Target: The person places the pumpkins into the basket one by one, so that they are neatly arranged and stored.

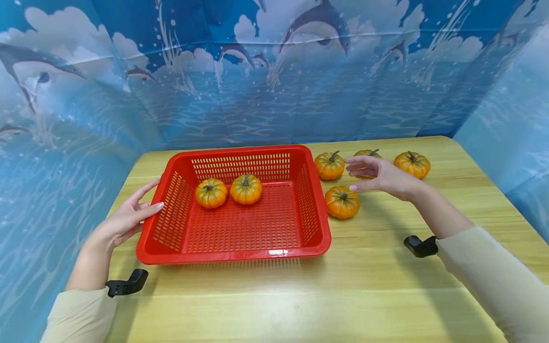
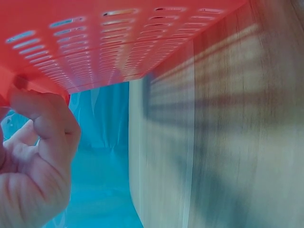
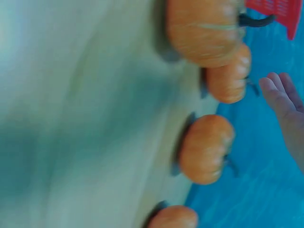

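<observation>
My left hand [image 1: 124,220] grips the left rim of a red plastic basket [image 1: 231,257], thumb on top and fingers at the outer side. In the left wrist view, the fingers [image 2: 50,114] curl up at the basket's edge. Two small orange pumpkins, one [image 1: 211,193] beside the other [image 1: 246,189], sit inside the basket. My right hand [image 1: 383,178] hovers over the table with nothing in it, fingers extended. It partly covers one pumpkin [image 1: 364,153], and its thumb is near a front pumpkin [image 1: 343,202] beside the basket.
More pumpkins stand on the wooden table [image 1: 266,305]: one [image 1: 329,166] by the basket's back right corner, another [image 1: 412,165] farther right. A blue dolphin-print curtain [image 1: 257,105] hangs behind and along both sides of the table.
</observation>
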{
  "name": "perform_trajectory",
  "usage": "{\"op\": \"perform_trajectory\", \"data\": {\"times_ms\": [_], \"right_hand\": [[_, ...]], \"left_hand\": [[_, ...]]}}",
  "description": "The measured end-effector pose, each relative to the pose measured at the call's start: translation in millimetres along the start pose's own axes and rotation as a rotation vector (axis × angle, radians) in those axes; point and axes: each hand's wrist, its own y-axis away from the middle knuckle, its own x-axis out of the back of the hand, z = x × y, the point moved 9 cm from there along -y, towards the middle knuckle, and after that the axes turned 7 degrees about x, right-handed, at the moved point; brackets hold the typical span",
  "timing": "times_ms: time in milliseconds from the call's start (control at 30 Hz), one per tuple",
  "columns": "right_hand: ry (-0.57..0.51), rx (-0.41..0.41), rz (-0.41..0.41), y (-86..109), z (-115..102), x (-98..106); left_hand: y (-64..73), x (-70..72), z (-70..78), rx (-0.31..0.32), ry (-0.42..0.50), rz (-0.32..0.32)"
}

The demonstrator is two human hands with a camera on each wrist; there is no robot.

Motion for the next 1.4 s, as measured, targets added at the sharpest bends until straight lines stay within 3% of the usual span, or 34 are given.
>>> {"op": "perform_trajectory", "data": {"times_ms": [300,667,1033,1400], "right_hand": [[-0.019,-0.001,-0.072,6.8,36,-5],[0.025,-0.002,-0.084,3.3,65,-23],[-0.007,0.0,-0.065,0.6,68,-27],[0.01,-0.008,-0.036,-1.9,62,-17]], "left_hand": [[-5.6,-2.1,4.2,-0.004,0.007,0.003],[1.9,-2.0,-2.4,-0.012,0.016,0.0],[0.6,-1.9,0.5,-0.021,0.002,0.007],[0.7,-2.7,1.2,-0.04,0.027,-0.004]]}}
